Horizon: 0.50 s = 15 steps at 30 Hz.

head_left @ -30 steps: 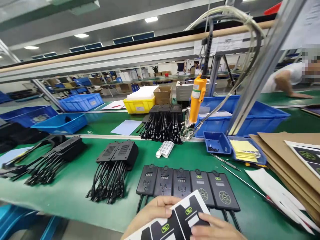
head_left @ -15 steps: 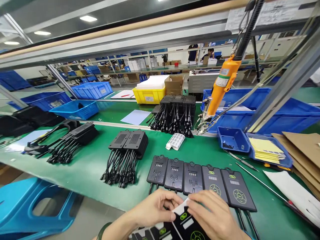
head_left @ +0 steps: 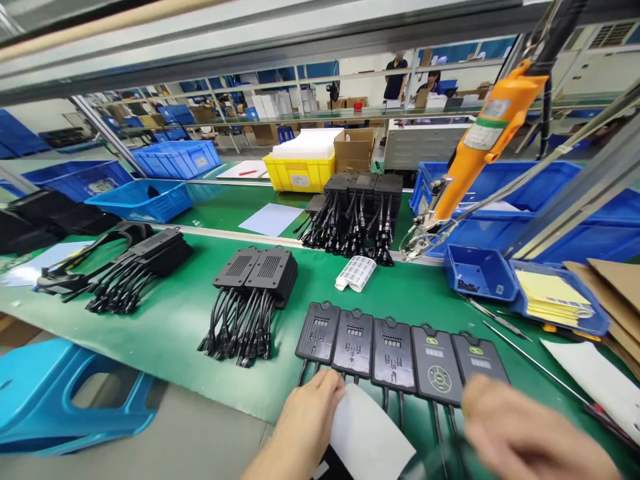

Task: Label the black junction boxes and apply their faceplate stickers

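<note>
So the left hand [head_left: 307, 417] is over the near edge of the table [head_left: 173, 330], a bit right of its middle, with its fingers pinched together on the top left corner of a white sheet [head_left: 370, 433]. The sheet's pale, blank-looking side is facing up, and it hangs off to the right of those fingertips, sloping down toward the near edge. Just under its lower left part there's a black printed piece [head_left: 333, 468] peeking out beside the wrist, mostly cut off at the bottom, so I can't tell if it's part of the same sheet. The right hand [head_left: 533, 430] is a total blur, well apart from the sheet's right corner, and honestly I can't tell whether its fingers are together or holding anything. It covers the lower part of the rightmost black controller [head_left: 480, 357]. That one ends a row of five, lined up side by side just beyond the hands: three bare controllers [head_left: 354, 343] at the left end, then one with a green logo and a button ring [head_left: 439, 367], then the half-hidden one. Farther toward the table's far edge, a curled label sheet [head_left: 356, 273] sits just behind the row.
</note>
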Each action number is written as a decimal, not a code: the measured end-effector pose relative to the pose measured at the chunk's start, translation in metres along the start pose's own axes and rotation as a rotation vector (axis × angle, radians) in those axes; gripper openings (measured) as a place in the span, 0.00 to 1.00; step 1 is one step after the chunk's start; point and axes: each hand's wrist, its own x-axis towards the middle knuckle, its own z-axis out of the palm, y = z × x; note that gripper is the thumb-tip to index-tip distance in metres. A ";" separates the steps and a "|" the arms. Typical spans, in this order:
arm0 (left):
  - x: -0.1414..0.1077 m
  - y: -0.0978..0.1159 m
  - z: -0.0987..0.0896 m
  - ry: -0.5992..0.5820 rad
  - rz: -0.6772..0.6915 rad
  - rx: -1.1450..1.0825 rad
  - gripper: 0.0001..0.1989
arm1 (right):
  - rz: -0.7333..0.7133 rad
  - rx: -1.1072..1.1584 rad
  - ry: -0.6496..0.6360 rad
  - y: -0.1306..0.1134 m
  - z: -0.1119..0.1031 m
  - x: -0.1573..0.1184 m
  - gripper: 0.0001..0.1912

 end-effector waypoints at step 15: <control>0.002 -0.003 0.057 0.351 0.396 0.602 0.34 | 0.780 0.467 0.109 0.091 0.032 0.044 0.20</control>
